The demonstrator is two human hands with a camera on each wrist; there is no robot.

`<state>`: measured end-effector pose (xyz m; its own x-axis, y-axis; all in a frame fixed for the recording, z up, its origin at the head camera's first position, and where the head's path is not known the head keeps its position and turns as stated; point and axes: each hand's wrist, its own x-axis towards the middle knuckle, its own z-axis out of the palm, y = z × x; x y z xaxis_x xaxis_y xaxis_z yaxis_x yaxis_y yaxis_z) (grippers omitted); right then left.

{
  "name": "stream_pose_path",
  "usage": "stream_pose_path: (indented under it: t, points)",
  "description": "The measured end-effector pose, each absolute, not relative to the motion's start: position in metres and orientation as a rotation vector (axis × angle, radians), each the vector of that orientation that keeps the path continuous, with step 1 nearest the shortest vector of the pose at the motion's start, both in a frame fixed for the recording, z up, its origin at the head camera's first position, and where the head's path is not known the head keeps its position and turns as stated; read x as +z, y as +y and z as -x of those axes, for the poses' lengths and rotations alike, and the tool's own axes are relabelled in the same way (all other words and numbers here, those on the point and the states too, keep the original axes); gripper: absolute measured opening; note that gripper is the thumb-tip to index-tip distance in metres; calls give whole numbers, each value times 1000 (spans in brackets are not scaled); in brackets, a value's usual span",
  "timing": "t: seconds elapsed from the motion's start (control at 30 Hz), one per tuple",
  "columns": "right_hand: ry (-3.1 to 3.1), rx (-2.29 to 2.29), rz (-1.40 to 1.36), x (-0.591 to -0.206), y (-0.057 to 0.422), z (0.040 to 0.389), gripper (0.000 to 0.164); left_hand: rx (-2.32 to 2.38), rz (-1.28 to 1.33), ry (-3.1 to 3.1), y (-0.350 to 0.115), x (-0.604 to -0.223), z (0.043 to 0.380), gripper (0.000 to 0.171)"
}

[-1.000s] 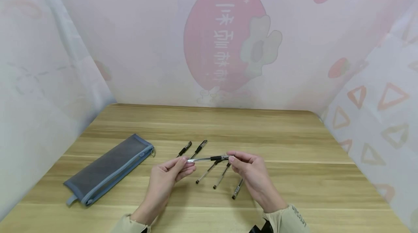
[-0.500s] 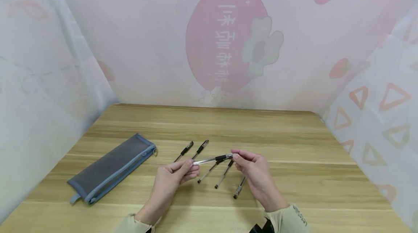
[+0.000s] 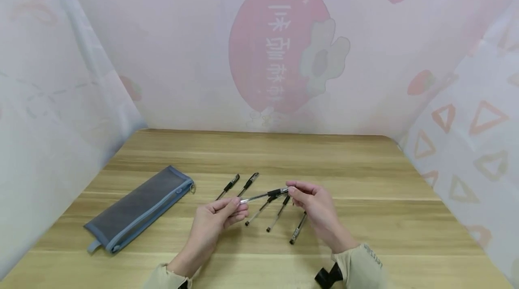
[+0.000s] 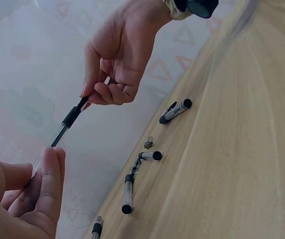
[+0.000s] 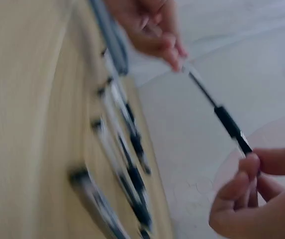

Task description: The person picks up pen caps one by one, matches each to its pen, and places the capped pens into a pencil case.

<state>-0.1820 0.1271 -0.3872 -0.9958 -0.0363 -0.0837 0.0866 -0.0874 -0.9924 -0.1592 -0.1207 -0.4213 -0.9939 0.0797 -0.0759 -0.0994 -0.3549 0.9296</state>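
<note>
A clear-barrelled gel pen (image 3: 274, 193) with a black rubber grip is held above the table between both hands. My left hand (image 3: 215, 219) pinches its clear end between thumb and fingers. At the other end, beyond the black grip, my right hand (image 3: 318, 212) pinches the pen between thumb and forefinger. The right end sits a bit higher than the left. In the right wrist view the pen's black grip (image 5: 227, 121) shows just ahead of the right fingertips. Below the hands lie several similar pens, among them one near the right hand, a pen (image 3: 298, 230) partly hidden by it.
A grey-blue mesh zip pencil case (image 3: 138, 208) lies to the left, its zip facing the hands. Two pens, a pen (image 3: 232, 183) and its neighbour (image 3: 251, 181), lie behind the left hand. Printed cloth walls (image 3: 194, 77) enclose the wooden table's back and sides.
Over the last second the held pen has tilted, its right end rising slightly with the right hand. Both hands keep their pinch on it. The pens on the table and the case stay put.
</note>
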Motion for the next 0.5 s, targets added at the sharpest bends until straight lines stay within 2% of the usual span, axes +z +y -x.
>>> stream_pose_path:
  t: [0.27, 0.5]
  points:
    - [2175, -1733, 385, -376, 164, 245, 30, 2401, -191, 1696, -118, -417, 162, 32]
    - [2160, -1472, 584, -381, 182, 281, 30, 2264, -297, 1731, -112, -420, 162, 35]
